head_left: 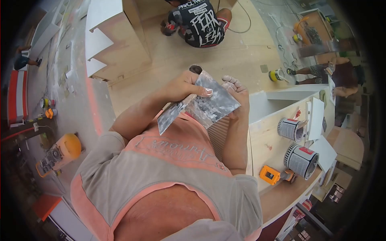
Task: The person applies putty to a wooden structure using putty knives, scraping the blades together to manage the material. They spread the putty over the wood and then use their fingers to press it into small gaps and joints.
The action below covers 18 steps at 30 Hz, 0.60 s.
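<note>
My left hand is closed around a dark grey flat putty scraper, its thumb pressed across a second one. That second flat scraper is smeared with white, and my right hand grips its right edge, with white residue on the fingers. A shiny, creased clear strip lies between the two plates. Just above my left hand shows the round brown end of something; the rest of it is hidden. Both scrapers are held in front of my chest.
On the wooden surface to my right stand two open cans, near a yellow-orange power tool. A person crouches ahead beside a wooden cabinet. Another person is at far right. An orange machine sits on the floor at left.
</note>
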### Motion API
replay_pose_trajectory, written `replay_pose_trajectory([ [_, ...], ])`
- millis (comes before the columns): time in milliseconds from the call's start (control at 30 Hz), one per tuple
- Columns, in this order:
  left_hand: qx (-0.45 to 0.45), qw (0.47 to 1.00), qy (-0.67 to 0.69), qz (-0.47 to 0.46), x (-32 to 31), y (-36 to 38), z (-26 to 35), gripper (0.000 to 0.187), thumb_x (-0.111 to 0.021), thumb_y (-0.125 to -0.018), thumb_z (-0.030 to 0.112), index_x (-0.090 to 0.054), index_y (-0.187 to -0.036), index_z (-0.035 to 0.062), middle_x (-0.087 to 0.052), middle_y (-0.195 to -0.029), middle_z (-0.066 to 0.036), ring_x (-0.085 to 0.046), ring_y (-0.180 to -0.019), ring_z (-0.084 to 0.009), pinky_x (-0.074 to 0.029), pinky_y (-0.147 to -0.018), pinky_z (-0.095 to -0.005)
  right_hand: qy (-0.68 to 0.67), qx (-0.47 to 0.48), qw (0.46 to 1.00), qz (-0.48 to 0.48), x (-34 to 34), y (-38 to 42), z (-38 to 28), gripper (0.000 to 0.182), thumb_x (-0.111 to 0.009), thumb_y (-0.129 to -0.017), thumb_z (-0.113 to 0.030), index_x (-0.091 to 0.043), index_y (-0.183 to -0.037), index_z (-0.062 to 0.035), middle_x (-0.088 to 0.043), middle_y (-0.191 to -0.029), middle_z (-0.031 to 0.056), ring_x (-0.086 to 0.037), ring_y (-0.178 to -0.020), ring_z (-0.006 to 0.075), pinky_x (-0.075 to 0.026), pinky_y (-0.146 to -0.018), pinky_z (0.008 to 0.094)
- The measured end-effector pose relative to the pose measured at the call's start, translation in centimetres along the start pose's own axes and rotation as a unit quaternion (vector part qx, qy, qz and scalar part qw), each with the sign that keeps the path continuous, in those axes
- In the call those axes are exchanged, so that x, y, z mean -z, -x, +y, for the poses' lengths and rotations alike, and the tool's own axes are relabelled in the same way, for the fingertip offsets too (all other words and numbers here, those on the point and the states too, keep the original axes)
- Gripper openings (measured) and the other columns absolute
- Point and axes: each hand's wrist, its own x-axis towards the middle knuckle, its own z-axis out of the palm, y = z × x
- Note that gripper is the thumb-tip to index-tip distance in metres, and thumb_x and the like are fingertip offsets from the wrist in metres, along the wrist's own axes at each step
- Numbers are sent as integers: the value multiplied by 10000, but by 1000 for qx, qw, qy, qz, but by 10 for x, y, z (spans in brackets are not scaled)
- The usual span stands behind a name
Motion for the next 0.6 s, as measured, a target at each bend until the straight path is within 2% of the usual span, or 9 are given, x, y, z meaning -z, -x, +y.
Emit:
replay_pose_trajectory([
  [333,-32,999,7,1,18,14,0,193,-649,-744,132,-629,-842,-33,-610,-771,-29,-543,-719,-83,-428,-652,-234,130,29,986,98,-31,2,4,277,-638,-673,75,-517,-920,108,-605,-815,177,-611,-714,194,-515,-627,260],
  [467,-26,1000,-13,-1,27,21,1,188,-649,-745,137,-631,-826,-32,-611,-757,-26,-537,-707,-78,-424,-638,-230,157,29,982,98,-38,3,9,262,-640,-671,77,-520,-900,118,-604,-812,180,-613,-717,198,-515,-630,261],
  [567,-47,998,-39,4,31,25,0,198,-649,-745,153,-633,-817,-31,-610,-743,-24,-532,-691,-74,-418,-624,-225,180,7,980,90,-39,-1,13,296,-620,-690,77,-502,-960,93,-601,-815,160,-606,-712,192,-512,-643,263],
  [600,-41,999,-27,-1,32,25,-1,204,-651,-744,160,-634,-813,-30,-609,-741,-24,-530,-679,-73,-415,-615,-222,89,32,994,60,-39,-4,21,333,-605,-709,69,-474,-1015,63,-596,-807,141,-600,-703,186,-511,-647,265],
])
